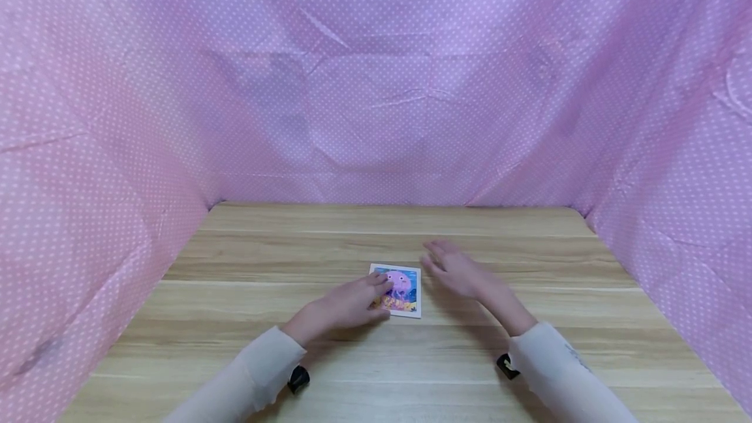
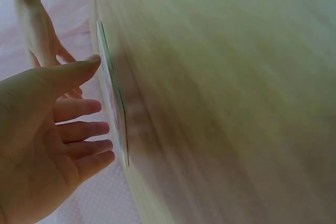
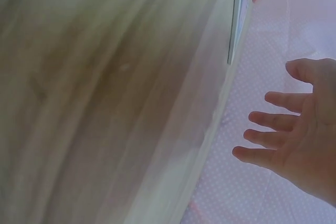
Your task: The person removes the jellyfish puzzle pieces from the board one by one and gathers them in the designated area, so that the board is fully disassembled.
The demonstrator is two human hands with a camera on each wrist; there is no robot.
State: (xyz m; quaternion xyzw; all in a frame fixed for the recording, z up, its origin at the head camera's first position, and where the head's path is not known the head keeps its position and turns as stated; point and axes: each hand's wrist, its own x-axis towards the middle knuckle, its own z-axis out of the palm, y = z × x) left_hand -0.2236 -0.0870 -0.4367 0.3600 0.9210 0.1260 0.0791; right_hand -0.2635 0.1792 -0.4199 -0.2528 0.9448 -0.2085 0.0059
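A thin square picture board (image 1: 405, 302) with a white border lies flat on the wooden table; it shows a pink jellyfish on blue. Over its left part is my left hand (image 1: 351, 302), covering some of the picture. In the left wrist view, the fingers of that hand (image 2: 47, 124) are loosely bent close to the board (image 2: 111, 90), and I cannot tell whether they touch it. My right hand (image 1: 461, 273) hovers to the right of the board, holding nothing. Its fingers are extended and spread in the right wrist view.
The light wood table (image 1: 264, 253) has rounded far corners. Pink polka-dot cloth (image 1: 376, 136) hangs behind it and along both sides. A small black device (image 1: 299, 379) sits at the left wrist, another (image 1: 507, 366) at the right.
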